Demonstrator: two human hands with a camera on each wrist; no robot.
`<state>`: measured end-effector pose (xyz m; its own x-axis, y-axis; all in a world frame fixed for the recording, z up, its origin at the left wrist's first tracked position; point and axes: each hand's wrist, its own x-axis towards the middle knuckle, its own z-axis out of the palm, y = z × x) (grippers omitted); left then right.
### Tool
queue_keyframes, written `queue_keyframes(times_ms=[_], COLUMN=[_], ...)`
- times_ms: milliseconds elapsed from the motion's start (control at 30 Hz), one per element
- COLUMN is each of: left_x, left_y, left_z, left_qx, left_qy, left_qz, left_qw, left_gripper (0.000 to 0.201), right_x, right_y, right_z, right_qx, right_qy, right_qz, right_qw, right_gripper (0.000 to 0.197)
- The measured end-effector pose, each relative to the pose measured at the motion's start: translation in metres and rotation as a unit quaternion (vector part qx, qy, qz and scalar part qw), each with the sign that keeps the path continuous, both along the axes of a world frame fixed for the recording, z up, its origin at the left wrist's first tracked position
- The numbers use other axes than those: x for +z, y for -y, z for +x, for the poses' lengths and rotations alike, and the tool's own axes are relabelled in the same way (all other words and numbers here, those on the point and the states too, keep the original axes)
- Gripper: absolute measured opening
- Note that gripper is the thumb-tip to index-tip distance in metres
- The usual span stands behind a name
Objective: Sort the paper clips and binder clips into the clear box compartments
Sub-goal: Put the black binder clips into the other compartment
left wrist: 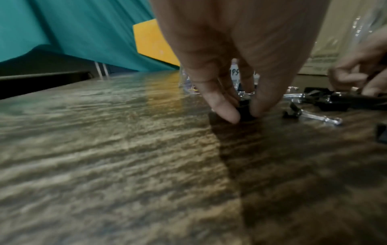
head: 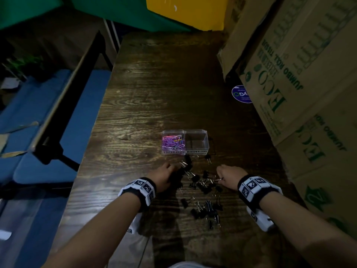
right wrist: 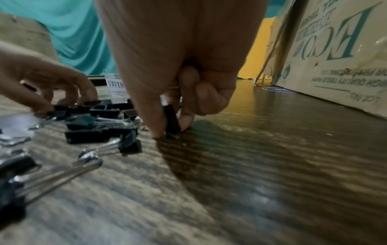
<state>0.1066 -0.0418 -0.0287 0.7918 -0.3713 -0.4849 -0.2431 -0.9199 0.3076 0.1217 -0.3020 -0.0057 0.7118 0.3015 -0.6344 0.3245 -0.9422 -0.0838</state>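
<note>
- Black binder clips point(head: 201, 188) lie scattered on the wooden table point(head: 154, 93), from just below the clear box point(head: 185, 142) down toward the person; none are in the box yet.
- Clear box state: left compartment, labelled for paper clips, holds the coloured paper clips point(head: 172, 144); right compartment point(head: 196, 142), labelled for binder clips, looks empty.
- Left hand point(head: 164, 176): thumb and fingertips point(left wrist: 225, 109) pinch one black clip point(left wrist: 245, 110) against the tabletop.
- Right hand point(head: 229, 176): fingers curled, thumb and a fingertip point(right wrist: 154, 122) clamped on another black clip point(right wrist: 172, 119) standing on edge on the wood.
- Hands work apart, one at each side of the pile.
- Risk: both pinches sit on the smooth clip bodies at the tips only; a clip could squirt out on lift and skid across the table.
- Risk: wire handles in the pile overlap; lifting one clip may drag a neighbour along and drop it short of the box.
- Risk: the two compartments touch, so a sloppy drop from the left hand could land a binder clip among the paper clips.
- Risk: the box looks light; a bump from either hand could shove or tip it.
- Dim light, dark clips on dark wood: stragglers near the table's near edge are easy to miss.
</note>
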Motion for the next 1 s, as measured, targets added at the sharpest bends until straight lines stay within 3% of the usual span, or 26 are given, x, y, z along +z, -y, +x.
queue_keyframes(times_ms=[167, 333, 533, 700, 833, 1000], left_x=[0.001, -0.001, 0.002, -0.002, -0.002, 0.001], left_y=[0.004, 0.001, 0.007, 0.009, 0.004, -0.002], left_z=[-0.004, -0.006, -0.01, -0.008, -0.001, -0.001], left_qx=[-0.001, 0.022, 0.082, 0.064, 0.119, 0.188], left_qy=[0.014, 0.039, 0.05, 0.052, 0.068, 0.04], left_qz=[0.026, 0.029, 0.056, 0.072, 0.063, 0.016], left_qw=[1.0, 0.999, 0.994, 0.994, 0.989, 0.981], left_gripper=[0.05, 0.053, 0.047, 0.047, 0.053, 0.054], right_x=[0.004, 0.005, 0.002, -0.006, -0.002, -0.005], right_y=[0.001, 0.004, -0.005, -0.018, -0.031, -0.034], right_z=[-0.003, -0.013, -0.014, -0.006, 0.001, 0.003], right_qx=[-0.094, -0.152, -0.241, -0.312, -0.272, -0.168], right_qy=[-0.031, -0.043, -0.009, -0.015, 0.012, 0.0], right_qz=[0.055, 0.125, 0.205, 0.234, 0.226, 0.131], right_qw=[0.994, 0.979, 0.949, 0.921, 0.935, 0.977], right_gripper=[0.007, 0.048, 0.012, 0.015, 0.028, 0.042])
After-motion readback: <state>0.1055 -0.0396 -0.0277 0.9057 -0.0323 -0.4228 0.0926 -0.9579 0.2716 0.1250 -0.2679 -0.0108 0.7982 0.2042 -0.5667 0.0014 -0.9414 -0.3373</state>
